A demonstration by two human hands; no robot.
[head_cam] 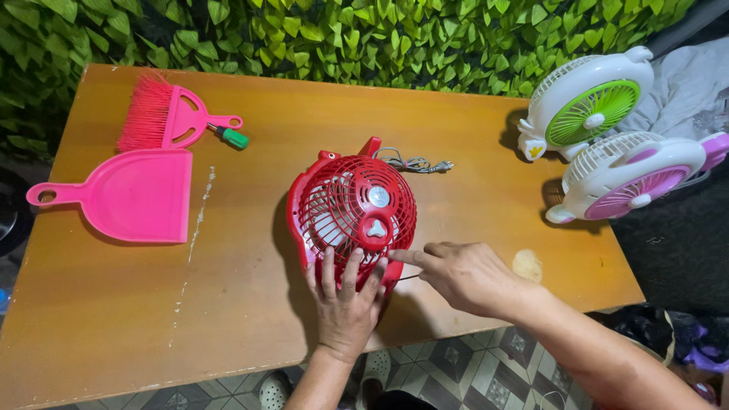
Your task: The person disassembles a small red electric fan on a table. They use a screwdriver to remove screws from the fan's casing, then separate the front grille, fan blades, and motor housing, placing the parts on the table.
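Observation:
A small red table fan (352, 210) lies face up in the middle of the orange wooden table (258, 296). My left hand (345, 302) rests on the near rim of its grille, fingers spread over the wires. My right hand (463, 275) is just right of it, index finger pointing at the grille's lower right edge and touching it. The fan's grey cord and plug (416, 162) trail behind it.
A pink dustpan (129, 196) and pink hand brush (163, 115) lie at the left, with a green-handled screwdriver (230, 137) beside them. A white-and-green fan (586, 105) and a white-and-purple fan (632, 177) stand at the right edge. Leafy wall behind.

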